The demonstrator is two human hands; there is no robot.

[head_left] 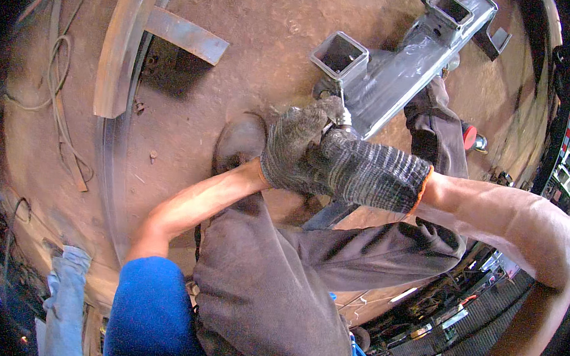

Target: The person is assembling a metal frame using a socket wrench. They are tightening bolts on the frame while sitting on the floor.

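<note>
Both my hands wear grey knitted gloves with orange cuffs and come together in front of my knees. My left hand (294,142) is closed, its fingers up by the near end of a grey steel beam (399,86). Pressed against it, my right hand (369,168) is closed too. A small silver fitting (346,118) pokes out above the gloves; the rest of what they grip is hidden. Beside the fitting, an open square tube (341,55) stands on the beam's near end, and a second square tube (449,10) stands farther along.
At the left lie a long rusty steel channel (124,51) and a flat crosspiece (188,34). A cable (55,76) loops over the brown floor. My shoe (240,141) is close left of my hands. A red-and-silver cylindrical object (473,137) lies right of my trouser leg.
</note>
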